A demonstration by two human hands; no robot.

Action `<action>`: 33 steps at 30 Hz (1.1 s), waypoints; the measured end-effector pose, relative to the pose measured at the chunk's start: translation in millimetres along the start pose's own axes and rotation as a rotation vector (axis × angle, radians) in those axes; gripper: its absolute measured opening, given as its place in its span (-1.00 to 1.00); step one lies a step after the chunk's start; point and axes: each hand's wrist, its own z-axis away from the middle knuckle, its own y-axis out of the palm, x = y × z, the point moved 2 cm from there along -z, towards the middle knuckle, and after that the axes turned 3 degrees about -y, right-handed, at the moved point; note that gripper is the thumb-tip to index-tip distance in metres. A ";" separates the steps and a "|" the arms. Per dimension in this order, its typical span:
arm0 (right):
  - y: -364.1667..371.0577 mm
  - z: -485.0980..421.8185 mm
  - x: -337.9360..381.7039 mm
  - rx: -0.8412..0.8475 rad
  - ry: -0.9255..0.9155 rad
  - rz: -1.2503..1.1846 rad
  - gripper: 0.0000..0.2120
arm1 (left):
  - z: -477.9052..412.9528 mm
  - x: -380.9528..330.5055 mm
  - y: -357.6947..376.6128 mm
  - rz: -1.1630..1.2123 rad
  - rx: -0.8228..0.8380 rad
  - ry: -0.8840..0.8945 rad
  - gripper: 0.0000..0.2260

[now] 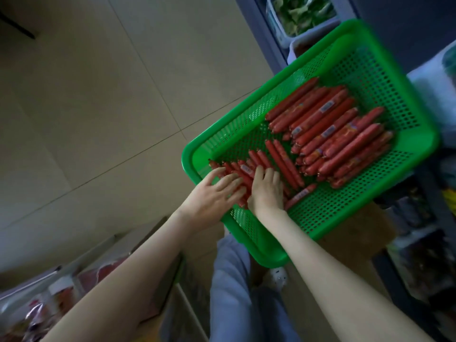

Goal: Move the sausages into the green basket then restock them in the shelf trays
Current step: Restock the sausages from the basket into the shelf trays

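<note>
A green perforated basket (417, 134) holds several red wrapped sausages. A big pile of long sausages (335, 129) lies at its far right. A smaller bunch of short sausages (249, 166) lies in the near left corner. My left hand (212, 196) reaches over the basket rim, fingers spread and laid flat on the short sausages. My right hand (267, 191) rests beside it on the same bunch, fingers extended over them. Two long sausages (283, 164) lie loose in the middle, one more (299, 196) near the right wrist.
The basket sits on a brown cardboard box (345, 233). Dark shelving (419, 218) with packaged goods runs along the right; trays of greens (301, 16) stand at the top. More packaged goods (49, 304) lie lower left. Beige tiled floor (98, 107) fills the left.
</note>
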 end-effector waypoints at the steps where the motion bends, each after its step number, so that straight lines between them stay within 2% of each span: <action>1: 5.1 2.6 3.0 -0.024 0.011 0.002 -0.47 | 0.2 -0.2 -0.9 0.001 0.014 -0.002 -0.65; 3: 8.1 2.7 5.3 -0.057 0.053 -0.005 -0.44 | -0.2 -0.5 -2.4 0.004 0.043 -0.011 -0.62; 6: 5.7 -8.0 0.9 0.035 0.044 -0.062 -0.31 | 0.2 -2.6 -5.4 -0.005 0.089 -0.026 -0.57; 8: -0.8 -13.8 -4.7 0.062 0.064 -0.116 -0.31 | 0.1 -3.4 -6.1 -0.014 0.112 -0.039 -0.53; 13: 4.0 -4.8 -9.5 0.069 0.011 -0.074 -0.38 | 3.9 -6.9 -7.7 -0.059 0.153 -0.068 -0.43; 16: 7.4 0.5 -10.2 0.015 -0.066 -0.102 -0.51 | 1.6 -12.5 -19.8 -0.057 0.188 -0.081 -0.27; 19: 7.4 14.4 -14.6 -0.008 -0.146 -0.110 -0.61 | -3.9 -20.9 -36.0 -0.046 0.432 -0.090 0.10; 20: 2.1 21.6 -17.7 -0.041 -0.150 -0.126 -0.62 | -5.1 -25.2 -45.0 -0.027 0.431 -0.112 0.18; 21: -5.9 29.4 -20.6 -0.076 -0.158 -0.136 -0.62 | -6.5 -30.3 -55.5 0.004 0.343 -0.128 0.19; 24: -47.4 58.5 -33.5 -0.269 -0.234 -0.198 -0.63 | -11.2 -52.5 -96.8 -0.056 0.001 -0.175 0.01; 28: -148.1 134.1 -69.3 -0.403 -0.235 -0.091 -0.63 | -29.3 -104.4 -173.3 -0.114 -0.180 -0.202 -0.30; 31: -219.8 204.6 -119.6 -0.662 -0.216 -0.002 -0.70 | -45.1 -161.4 -246.0 -0.112 -0.278 -0.155 -0.52; 33: -264.5 258.4 -154.7 -0.740 -0.208 0.109 -0.75 | -55.2 -207.1 -300.8 -0.111 -0.372 -0.101 -0.68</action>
